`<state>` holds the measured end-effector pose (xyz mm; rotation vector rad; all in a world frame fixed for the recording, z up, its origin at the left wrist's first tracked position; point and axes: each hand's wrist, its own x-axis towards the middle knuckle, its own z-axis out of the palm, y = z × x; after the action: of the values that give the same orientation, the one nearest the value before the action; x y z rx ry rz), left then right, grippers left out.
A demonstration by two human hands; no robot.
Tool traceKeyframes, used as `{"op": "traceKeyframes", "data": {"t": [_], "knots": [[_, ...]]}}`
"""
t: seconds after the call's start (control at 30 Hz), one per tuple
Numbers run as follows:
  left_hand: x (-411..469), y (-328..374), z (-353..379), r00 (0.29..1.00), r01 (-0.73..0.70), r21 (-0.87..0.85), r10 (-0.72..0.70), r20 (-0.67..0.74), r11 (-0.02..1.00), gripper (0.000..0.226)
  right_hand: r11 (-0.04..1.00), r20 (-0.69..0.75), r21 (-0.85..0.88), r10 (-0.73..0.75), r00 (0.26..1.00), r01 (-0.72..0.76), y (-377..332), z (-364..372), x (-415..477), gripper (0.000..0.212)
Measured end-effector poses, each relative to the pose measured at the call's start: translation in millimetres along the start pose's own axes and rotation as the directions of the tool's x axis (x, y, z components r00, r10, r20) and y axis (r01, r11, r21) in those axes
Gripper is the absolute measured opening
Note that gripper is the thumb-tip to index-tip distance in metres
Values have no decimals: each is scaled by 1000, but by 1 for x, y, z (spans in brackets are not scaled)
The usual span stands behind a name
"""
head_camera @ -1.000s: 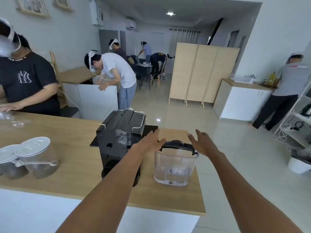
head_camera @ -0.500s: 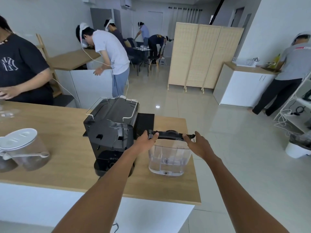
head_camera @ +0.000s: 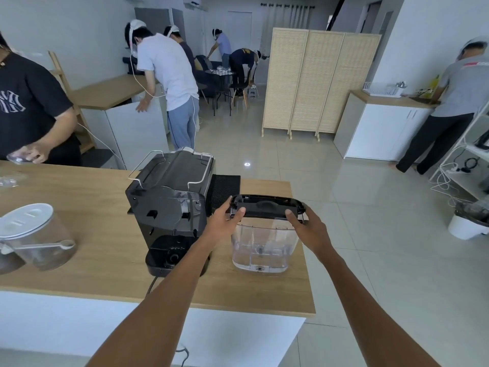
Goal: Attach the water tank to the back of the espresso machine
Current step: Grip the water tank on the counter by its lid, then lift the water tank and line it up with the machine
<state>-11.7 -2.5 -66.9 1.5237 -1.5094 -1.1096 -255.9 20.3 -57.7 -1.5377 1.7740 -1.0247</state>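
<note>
The clear water tank with a black lid stands on the wooden counter, just right of the black espresso machine. The machine's back faces me, its empty rear bay showing. My left hand grips the lid's left end, thumb on the near side. My right hand holds the lid's right end. The tank's base seems to rest on the counter near its right edge.
Two lidded clear canisters with a spoon stand at the counter's left. A black mat lies behind the machine. A person in a black shirt works across the counter. The counter's right edge drops to tiled floor.
My hands went from hovering over the tank's lid to gripping its two ends. The camera has tilted downward and the view has shifted.
</note>
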Motion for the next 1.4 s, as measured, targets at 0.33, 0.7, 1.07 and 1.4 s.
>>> {"op": "traceKeyframes", "data": {"t": [0.33, 0.7, 1.07, 1.4], "knots": [[-11, 1, 2, 984, -123, -129, 104, -146, 984, 69, 984, -132, 151, -79, 988, 99, 2, 2, -11, 60], [-14, 5, 0, 950, -203, -146, 159, -269, 968, 31, 987, -184, 130, -65, 981, 90, -5, 3, -10, 69], [-23, 20, -3, 958, -97, -83, 70, -277, 992, 39, 993, -135, 118, 0, 991, 16, -18, 2, -2, 60], [-14, 25, 3, 995, 6, -82, -15, -98, 997, 50, 990, -67, 137, 49, 997, -39, -18, -3, 0, 58]]}}
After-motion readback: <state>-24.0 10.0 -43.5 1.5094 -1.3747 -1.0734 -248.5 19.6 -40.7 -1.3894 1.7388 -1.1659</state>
